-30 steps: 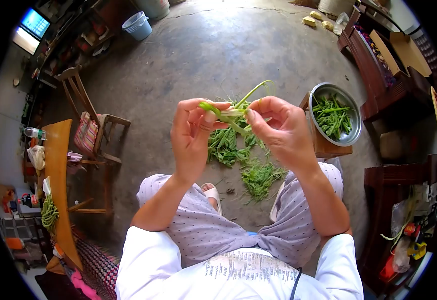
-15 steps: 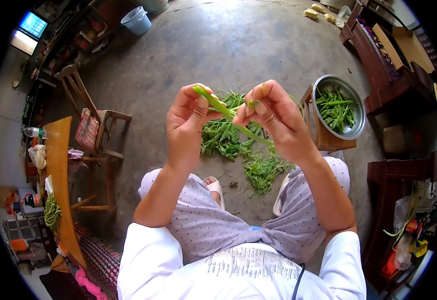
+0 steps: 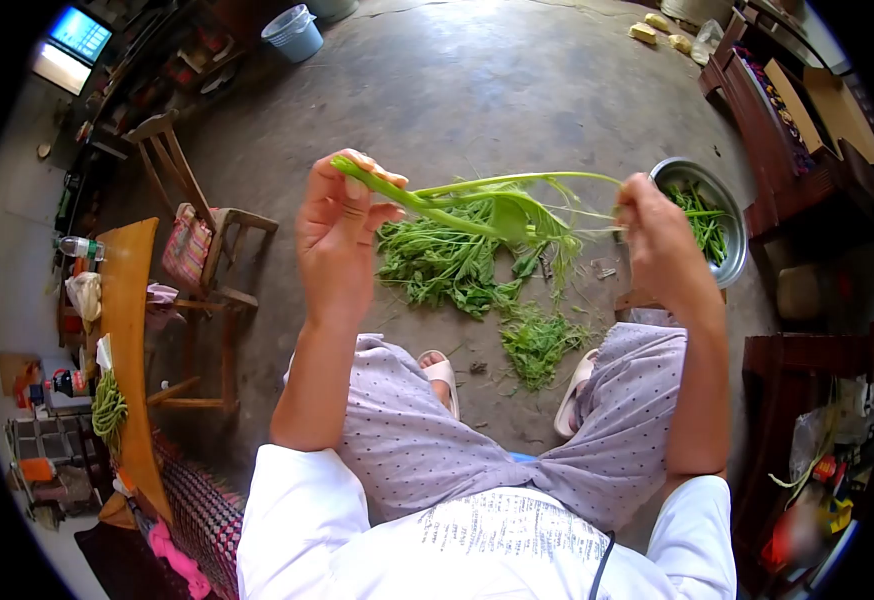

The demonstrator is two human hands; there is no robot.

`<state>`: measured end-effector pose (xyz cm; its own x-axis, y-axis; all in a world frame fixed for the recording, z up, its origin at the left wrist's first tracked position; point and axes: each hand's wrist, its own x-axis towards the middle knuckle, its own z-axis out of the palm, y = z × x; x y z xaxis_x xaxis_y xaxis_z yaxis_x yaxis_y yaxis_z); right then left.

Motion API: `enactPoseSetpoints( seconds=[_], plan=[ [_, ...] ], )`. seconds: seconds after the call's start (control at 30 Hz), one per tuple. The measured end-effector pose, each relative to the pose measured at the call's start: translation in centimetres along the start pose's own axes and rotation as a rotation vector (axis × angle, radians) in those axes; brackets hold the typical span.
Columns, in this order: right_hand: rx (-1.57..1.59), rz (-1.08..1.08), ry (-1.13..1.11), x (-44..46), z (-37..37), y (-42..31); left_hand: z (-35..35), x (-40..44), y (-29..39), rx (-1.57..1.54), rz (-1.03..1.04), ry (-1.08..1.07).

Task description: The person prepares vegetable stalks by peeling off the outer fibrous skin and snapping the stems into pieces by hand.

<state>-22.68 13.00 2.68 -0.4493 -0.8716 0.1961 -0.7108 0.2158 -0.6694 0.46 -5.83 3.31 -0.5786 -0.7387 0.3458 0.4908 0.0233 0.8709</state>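
Note:
My left hand [image 3: 335, 225] pinches the thick cut end of a green leafy vegetable shoot [image 3: 412, 200], held level in front of me. The shoot's leaves and thin tendrils hang to the right. My right hand [image 3: 659, 240] is closed on the far tip of a thin strand [image 3: 517, 178], drawn out straight from the shoot. Below on the floor lies a pile of leafy shoots [image 3: 437, 260]. A smaller heap of stringy green scraps [image 3: 539, 348] lies nearer, between my feet. Partly behind my right hand is a metal basin [image 3: 737, 262] with green stems [image 3: 707, 225] in it.
The basin stands on a low wooden stool [image 3: 637, 298]. To the left are a wooden chair [image 3: 219, 250] and a wooden table [image 3: 127, 300]. A blue bucket [image 3: 295, 38] stands at the back. Dark wooden furniture [image 3: 772, 190] lines the right side.
My hands were close together on the shoot; now my right hand has moved right, pulling a thin strand out with it. My left hand has shifted slightly left, still holding the thick end.

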Motion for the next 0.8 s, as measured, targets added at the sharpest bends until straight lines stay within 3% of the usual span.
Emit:
enactPoseSetpoints(
  seconds=[0.13, 0.23, 0.37, 0.43, 0.47, 0.5, 0.57, 0.7, 0.8],
  plan=[
    [-0.292, 0.166, 0.177, -0.5, -2.2, 5.3, -1.3, 0.2, 0.8, 0.028, 0.04, 0.056],
    [-0.263, 0.31, 0.236, -1.1, -3.9, 6.9, -2.2, 0.3, 1.2, 0.01, 0.068, 0.006],
    [-0.267, 0.345, 0.267, -1.8, -5.1, 7.4, -2.3, 0.3, 1.6, 0.077, 0.127, -0.023],
    [-0.064, 0.224, 0.162, -1.7, -5.3, 6.6, -2.5, 0.3, 1.3, 0.151, 0.181, -0.034],
    [0.31, 0.185, 0.088, -1.6, -4.7, 5.8, -2.5, 0.3, 1.0, 0.213, 0.179, -0.039],
    [0.31, 0.184, 0.089, -1.4, -4.1, 4.1, -2.3, 0.2, 0.8, 0.275, 0.175, -0.046],
    [0.685, 0.022, 0.041, -1.3, -2.8, 0.2, -1.5, 0.0, 0.5, 0.308, 0.133, -0.073],
    [0.464, -0.227, 0.135, -1.6, -0.4, -3.7, 0.8, -1.1, -1.2, 0.344, 0.039, -0.186],
    [0.412, -0.283, 0.233, -1.8, 1.6, -5.6, 2.8, -2.3, -2.0, 0.297, -0.01, -0.26]
  ],
)
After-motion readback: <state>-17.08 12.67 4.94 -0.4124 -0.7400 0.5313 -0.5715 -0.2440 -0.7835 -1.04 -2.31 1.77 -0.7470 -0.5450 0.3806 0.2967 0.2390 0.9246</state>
